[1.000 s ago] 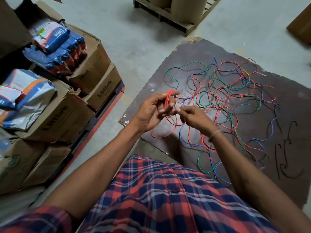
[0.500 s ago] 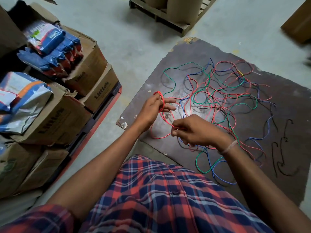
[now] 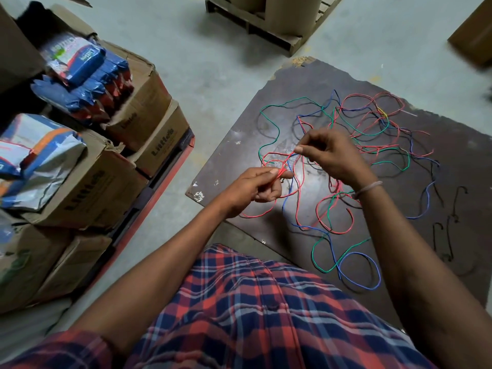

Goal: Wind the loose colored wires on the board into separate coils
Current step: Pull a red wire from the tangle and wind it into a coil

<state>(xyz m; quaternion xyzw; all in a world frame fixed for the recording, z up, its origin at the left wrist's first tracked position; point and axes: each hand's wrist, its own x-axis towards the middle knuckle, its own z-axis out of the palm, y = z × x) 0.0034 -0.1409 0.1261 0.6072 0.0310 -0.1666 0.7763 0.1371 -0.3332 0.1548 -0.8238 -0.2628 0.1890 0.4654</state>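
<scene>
While the left hand (image 3: 254,186) grips a small red coil (image 3: 280,173) with curled fingers, the right hand (image 3: 328,153), at one o'clock from it, pinches a red wire (image 3: 300,187) between thumb and fingertips. Farther out toward two o'clock, loose red, green and blue wires (image 3: 372,129) sprawl tangled across the dark board (image 3: 452,161).

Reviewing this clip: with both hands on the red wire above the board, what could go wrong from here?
1. The red wire pinched by the right hand runs through blue and green strands; pulling may drag them along or tighten a tangle.
2. The left hand grips only a small red coil at its fingertips; a tug could pull the turns loose.
3. The tangled pile on the board may knot tighter.
</scene>
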